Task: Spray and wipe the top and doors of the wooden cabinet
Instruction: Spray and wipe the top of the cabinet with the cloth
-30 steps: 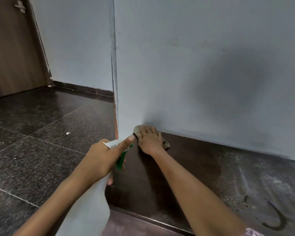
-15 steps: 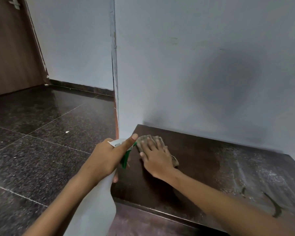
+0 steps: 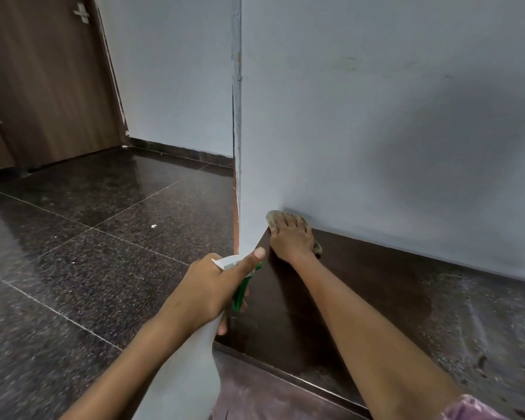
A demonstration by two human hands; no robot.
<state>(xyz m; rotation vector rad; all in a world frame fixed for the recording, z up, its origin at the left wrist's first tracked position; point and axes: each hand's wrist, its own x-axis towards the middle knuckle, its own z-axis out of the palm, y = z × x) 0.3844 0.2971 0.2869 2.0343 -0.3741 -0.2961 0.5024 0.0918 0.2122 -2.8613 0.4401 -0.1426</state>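
Since the earlier frame the right hand (image 3: 291, 239) had pushed forward again, from a spot nearer the front of the top back into the far left corner against the pale blue wall (image 3: 391, 131); the left hand (image 3: 208, 286) had barely shifted.

The dark brown wooden cabinet top (image 3: 361, 298) filled the lower right of the view, butted against that wall. Its left part, around the right forearm, looked dark and clean, which suggested that stretch had been wiped. Its right part was covered in grey dust and streaks (image 3: 473, 322), so I judged a good share of the top was left. Only a strip of the cabinet's front (image 3: 270, 395) showed below the edge, and no door could be made out, so whether the doors had been done could not be told.

The white plastic spray bottle with a green trigger (image 3: 191, 374) was gripped by the left hand at the cabinet's left front corner, thumb laid along the head.

The crumpled beige cloth (image 3: 275, 218) lay under the right hand, whose flat, spread fingers pressed it onto the top at the wall.
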